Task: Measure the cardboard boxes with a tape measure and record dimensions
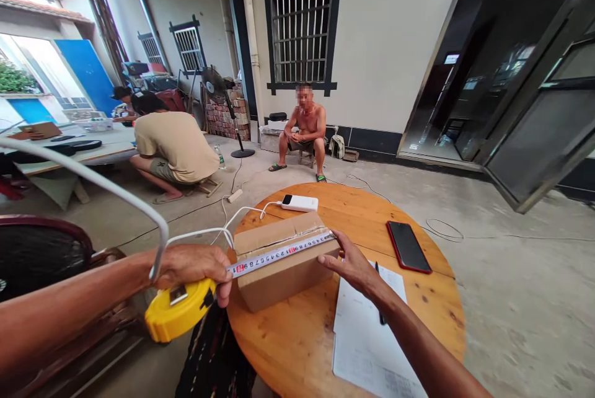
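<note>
A cardboard box [283, 277] lies on a round wooden table [325, 336]. A white measuring tape blade [283, 252] is stretched along the box's top front edge. My left hand [195, 268] is closed around the yellow tape measure case [179, 310] at the box's left end, thumb on the blade. My right hand [351, 265] pinches the tape's far end against the box's right corner.
A white power bank [300, 203] with a cable, a red-cased phone [408, 247], and paper sheets [372, 342] with a pen [380, 292] lie on the table. One person sits by the wall [304, 134], another crouches at a left table [170, 147]. A dark chair [46, 255] stands at the left.
</note>
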Tool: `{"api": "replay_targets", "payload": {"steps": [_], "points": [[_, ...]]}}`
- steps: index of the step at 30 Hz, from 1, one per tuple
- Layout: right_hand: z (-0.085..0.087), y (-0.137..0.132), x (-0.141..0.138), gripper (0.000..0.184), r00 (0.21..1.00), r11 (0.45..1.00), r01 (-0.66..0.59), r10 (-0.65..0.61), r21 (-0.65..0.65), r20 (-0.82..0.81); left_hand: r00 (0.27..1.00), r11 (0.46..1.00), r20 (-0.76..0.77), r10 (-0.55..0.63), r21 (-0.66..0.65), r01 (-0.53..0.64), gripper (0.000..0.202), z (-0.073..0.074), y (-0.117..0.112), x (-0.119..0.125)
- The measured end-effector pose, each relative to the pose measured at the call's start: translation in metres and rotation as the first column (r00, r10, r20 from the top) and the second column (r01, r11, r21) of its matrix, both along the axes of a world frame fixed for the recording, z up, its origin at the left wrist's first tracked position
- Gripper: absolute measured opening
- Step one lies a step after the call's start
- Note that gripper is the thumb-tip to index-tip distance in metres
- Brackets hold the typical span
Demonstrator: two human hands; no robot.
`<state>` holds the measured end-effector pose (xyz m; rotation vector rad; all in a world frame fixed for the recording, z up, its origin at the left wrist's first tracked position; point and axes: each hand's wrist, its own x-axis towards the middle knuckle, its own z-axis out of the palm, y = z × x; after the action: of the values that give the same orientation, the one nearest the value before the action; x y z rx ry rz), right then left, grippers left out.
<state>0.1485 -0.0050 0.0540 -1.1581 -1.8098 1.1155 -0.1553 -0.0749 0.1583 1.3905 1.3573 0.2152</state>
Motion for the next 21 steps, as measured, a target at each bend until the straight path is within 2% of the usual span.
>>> {"api": "replay_targets", "payload": {"steps": [5, 8, 10, 12, 14, 16, 18, 19, 21], "points": [[0.004, -0.002, -0.002, 0.068, 0.999, 1.000, 0.021, -0.021, 0.007, 0.046, 0.999, 1.000, 0.050, -0.006, -0.002, 0.006, 0.024, -0.007, 0.000, -0.002], [0.001, -0.002, 0.001, 0.069, 0.998, 1.000, -0.001, 0.000, 0.023, 0.069, 0.993, 0.999, 0.122, 0.004, -0.042, 0.002, 0.023, -0.009, 0.002, -0.008], [-0.004, -0.002, 0.007, 0.073, 0.992, 0.997, -0.007, -0.003, 0.078, 0.126, 0.985, 0.996, 0.172, 0.029, -0.085, -0.015, 0.023, -0.009, 0.001, -0.015], [-0.005, 0.000, 0.014, 0.080, 0.964, 0.979, 0.003, -0.057, 0.201, 0.260, 0.974, 0.991, 0.217, 0.065, -0.124, -0.039, 0.024, -0.009, -0.001, -0.024], [0.001, 0.001, 0.016, 0.085, 0.893, 0.924, -0.054, -0.124, 0.378, 0.432, 0.960, 0.987, 0.262, 0.097, -0.148, -0.060, 0.025, -0.012, -0.006, -0.032], [0.013, 0.004, 0.010, 0.088, 0.805, 0.831, -0.207, -0.155, 0.517, 0.572, 0.946, 0.984, 0.303, 0.117, -0.161, -0.071, 0.025, -0.019, -0.014, -0.039], [0.027, 0.009, -0.003, 0.090, 0.731, 0.748, -0.376, -0.124, 0.547, 0.671, 0.928, 0.982, 0.346, 0.139, -0.169, -0.084, 0.027, -0.030, -0.027, -0.043], [0.034, 0.014, -0.010, 0.090, 0.701, 0.723, -0.442, -0.092, 0.531, 0.708, 0.915, 0.980, 0.371, 0.158, -0.169, -0.100, 0.028, -0.036, -0.035, -0.044], [0.042, 0.024, -0.024, 0.084, 0.661, 0.710, -0.518, -0.023, 0.478, 0.750, 0.867, 0.974, 0.449, 0.214, -0.162, -0.156, 0.030, -0.053, -0.052, -0.044]]}}
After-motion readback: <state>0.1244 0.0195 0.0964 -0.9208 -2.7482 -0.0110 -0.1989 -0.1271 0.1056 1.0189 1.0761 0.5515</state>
